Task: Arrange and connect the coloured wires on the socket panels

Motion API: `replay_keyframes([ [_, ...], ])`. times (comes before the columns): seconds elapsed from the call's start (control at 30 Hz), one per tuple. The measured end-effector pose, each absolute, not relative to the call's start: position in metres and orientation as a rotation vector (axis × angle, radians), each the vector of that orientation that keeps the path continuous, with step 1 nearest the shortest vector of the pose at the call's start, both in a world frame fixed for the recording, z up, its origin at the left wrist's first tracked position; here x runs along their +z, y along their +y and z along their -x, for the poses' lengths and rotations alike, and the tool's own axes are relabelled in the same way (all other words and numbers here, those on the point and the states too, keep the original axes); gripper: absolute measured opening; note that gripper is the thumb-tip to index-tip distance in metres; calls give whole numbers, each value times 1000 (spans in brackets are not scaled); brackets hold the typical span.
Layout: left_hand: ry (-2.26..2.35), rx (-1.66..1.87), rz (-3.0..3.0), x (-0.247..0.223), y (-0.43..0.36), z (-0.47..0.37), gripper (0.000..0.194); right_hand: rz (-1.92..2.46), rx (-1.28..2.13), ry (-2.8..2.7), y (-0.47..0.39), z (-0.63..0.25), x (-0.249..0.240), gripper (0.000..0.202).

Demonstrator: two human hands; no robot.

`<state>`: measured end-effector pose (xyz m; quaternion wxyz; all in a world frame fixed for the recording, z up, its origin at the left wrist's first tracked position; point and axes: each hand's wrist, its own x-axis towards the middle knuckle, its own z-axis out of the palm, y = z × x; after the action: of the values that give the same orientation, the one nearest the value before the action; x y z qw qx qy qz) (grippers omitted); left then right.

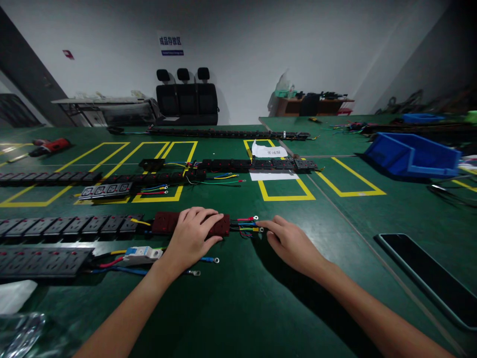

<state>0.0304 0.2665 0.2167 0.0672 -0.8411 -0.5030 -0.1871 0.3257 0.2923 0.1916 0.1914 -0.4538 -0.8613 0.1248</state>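
Clear plastic (22,330) at bottom left. Hands apart: left hand (196,228) laid over dark-red socket block (164,223), mid-frame; right hand (290,241) index at its wire leads (246,219). Can't tell if either grips. Phone (428,278) lower right.

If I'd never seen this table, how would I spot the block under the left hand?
Find the big green table, then the left hand near the picture's middle. Under that hand lies a socket block with coloured wires coming out toward the right hand. It's dark red, while the socket strip just left of it is dark grey.
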Motion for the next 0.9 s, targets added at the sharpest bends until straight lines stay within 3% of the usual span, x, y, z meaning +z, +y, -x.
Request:
replay_keyframes([
  [0.9, -1287, -678, 2479, 228, 258, -30, 55, 962, 360, -2097, 286, -328, 208, 36],
])
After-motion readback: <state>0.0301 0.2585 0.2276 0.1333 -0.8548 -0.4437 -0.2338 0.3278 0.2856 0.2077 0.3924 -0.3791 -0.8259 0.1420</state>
